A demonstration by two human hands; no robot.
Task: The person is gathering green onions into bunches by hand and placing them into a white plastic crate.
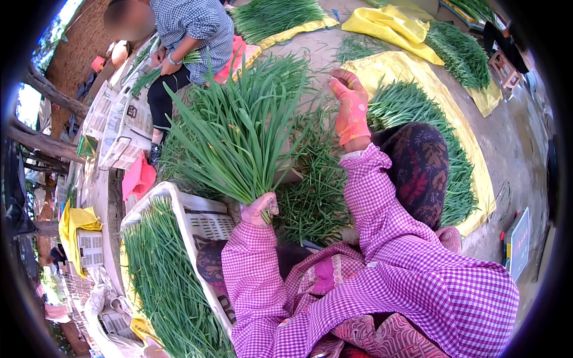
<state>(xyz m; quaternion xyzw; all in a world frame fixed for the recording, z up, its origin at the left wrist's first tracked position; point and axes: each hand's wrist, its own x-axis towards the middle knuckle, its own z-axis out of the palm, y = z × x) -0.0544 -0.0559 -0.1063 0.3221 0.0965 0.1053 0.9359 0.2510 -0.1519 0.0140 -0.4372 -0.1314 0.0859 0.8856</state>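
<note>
In my left hand (pixel 259 209), gloved in pale pink, is a bunch of garlic chives (pixel 244 147), gripped at the stem ends. The long leaves fan up and away from me. My right hand (pixel 351 107), in an orange-pink glove with yellow patches, is raised to the right of the bunch. Its fingers are loosely curled with a gap to the thumb, and I see nothing held. Beneath and between my hands lies a heap of loose chive leaves (pixel 313 197). Close by the right hand, more chives (pixel 403 107) are laid out on a yellow woven sheet (pixel 483 192).
A white plastic crate (pixel 179 210) filled with chives stands at my left. Ahead on the left, a person (pixel 192 40) sits holding chives beside stacked white crates (pixel 125 112). A flat-topped device (pixel 517 244), perhaps a scale, is at the right. Further chive piles (pixel 277 18) lie ahead.
</note>
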